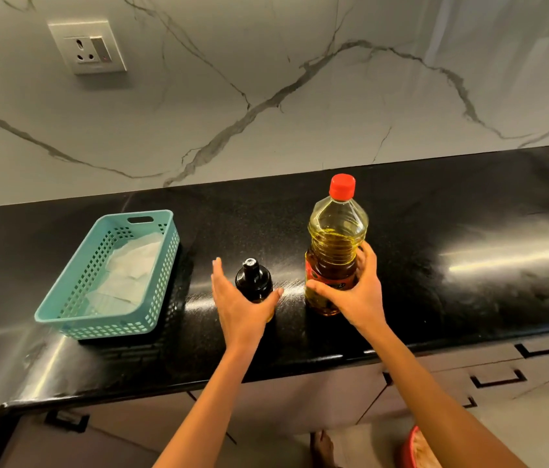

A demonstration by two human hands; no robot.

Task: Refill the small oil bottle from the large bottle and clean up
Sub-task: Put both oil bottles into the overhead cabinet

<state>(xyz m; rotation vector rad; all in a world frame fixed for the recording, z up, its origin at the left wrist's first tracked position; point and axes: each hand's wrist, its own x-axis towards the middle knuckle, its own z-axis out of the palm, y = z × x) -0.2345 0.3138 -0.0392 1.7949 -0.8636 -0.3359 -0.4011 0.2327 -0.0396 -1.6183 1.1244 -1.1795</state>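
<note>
Steady both bottles upright before uncapping; keep small one near counter edge.
Left hand (242,298): fingers spread wide, cupping small dark oil bottle (253,280), contact partial, not clamped.
Right hand (356,292): wrapped around lower half of large oil bottle (334,244), red cap (342,186) on.
Both standing on black counter (435,265); teal basket (74,312) left.

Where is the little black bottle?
The little black bottle stands on the black counter, mid-view, between the teal basket on its left and the big oil bottle, with the left hand cupped around it.
</note>
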